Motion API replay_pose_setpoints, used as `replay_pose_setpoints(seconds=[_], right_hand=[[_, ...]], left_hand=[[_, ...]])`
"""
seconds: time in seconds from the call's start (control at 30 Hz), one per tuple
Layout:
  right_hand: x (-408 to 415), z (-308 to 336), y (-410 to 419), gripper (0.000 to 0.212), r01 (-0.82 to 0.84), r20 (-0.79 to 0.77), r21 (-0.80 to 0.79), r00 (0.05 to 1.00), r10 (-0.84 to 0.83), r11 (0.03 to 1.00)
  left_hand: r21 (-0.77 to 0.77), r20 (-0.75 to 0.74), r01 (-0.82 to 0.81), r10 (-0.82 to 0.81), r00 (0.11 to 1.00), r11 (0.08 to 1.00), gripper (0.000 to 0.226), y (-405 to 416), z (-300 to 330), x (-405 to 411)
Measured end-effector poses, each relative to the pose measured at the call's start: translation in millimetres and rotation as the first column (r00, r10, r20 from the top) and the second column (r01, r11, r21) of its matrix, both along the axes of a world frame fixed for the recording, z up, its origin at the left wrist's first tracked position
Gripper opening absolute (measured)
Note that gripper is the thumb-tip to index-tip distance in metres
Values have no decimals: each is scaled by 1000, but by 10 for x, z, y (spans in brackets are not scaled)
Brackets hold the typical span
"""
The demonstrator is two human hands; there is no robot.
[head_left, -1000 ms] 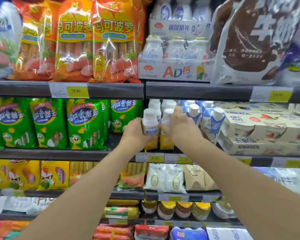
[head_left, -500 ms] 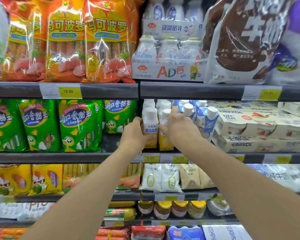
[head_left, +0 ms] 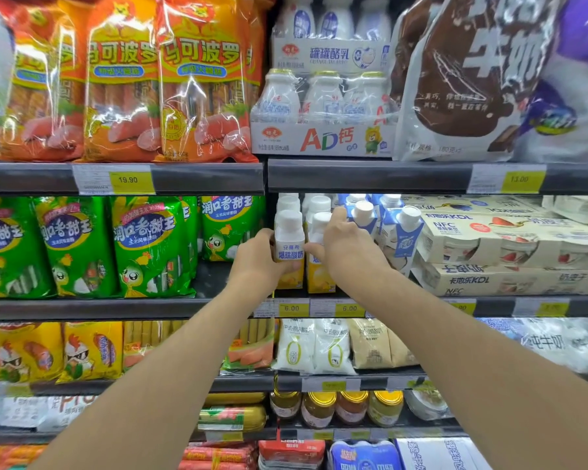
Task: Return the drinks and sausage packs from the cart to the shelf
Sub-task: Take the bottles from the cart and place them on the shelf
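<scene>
Two white-capped yellow yogurt drink bottles stand side by side at the front of the second shelf (head_left: 218,308). My left hand (head_left: 257,262) grips the left bottle (head_left: 288,242) from its left side. My right hand (head_left: 345,247) wraps around the right bottle (head_left: 319,276), covering most of its upper half. More white-capped bottles (head_left: 319,203) line up behind them. Green sausage packs (head_left: 150,245) hang to the left on the same shelf. Orange sausage packs (head_left: 201,79) fill the shelf above. The cart is out of view.
Blue-and-white drink cartons (head_left: 403,232) stand just right of my right hand, then stacked beige yogurt boxes (head_left: 510,245). AD drink multipacks (head_left: 323,106) and a brown milk bag (head_left: 462,72) sit above. White pouches (head_left: 314,347) and jars (head_left: 336,407) fill lower shelves.
Both hands stay on the two bottles, which sit slightly lower and deeper on the shelf edge. The view has shifted a little to the right and down.
</scene>
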State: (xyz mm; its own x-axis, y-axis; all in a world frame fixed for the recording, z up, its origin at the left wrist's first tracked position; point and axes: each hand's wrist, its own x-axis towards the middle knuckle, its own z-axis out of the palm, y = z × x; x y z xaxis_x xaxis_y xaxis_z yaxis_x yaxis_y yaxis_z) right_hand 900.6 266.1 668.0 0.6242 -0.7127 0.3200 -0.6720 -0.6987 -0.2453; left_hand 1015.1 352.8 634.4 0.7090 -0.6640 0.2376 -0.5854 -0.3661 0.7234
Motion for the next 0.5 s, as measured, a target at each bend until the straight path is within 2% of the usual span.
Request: replay_pose_setpoints(seconds=[0.17, 0.33, 0.43, 0.5], right_hand=[[-26, -1, 7, 66, 9, -32, 9, 999, -9, 1000], [-97, -49, 24, 80, -28, 6, 40, 1000, 28, 999], [-209, -53, 52, 80, -42, 28, 15, 999, 42, 999], [-313, -85, 48, 70, -50, 23, -38, 998, 50, 998]], left_hand=[[-7, 2, 2, -2, 1000, 1000, 56, -2, -7, -7], [7, 14, -2, 2, 1000, 1000, 62, -1, -38, -10], [91, -19, -15, 17, 1000, 996, 83, 74, -39, -9], [186, -6, -24, 25, 1000, 982, 84, 172, -31, 1]])
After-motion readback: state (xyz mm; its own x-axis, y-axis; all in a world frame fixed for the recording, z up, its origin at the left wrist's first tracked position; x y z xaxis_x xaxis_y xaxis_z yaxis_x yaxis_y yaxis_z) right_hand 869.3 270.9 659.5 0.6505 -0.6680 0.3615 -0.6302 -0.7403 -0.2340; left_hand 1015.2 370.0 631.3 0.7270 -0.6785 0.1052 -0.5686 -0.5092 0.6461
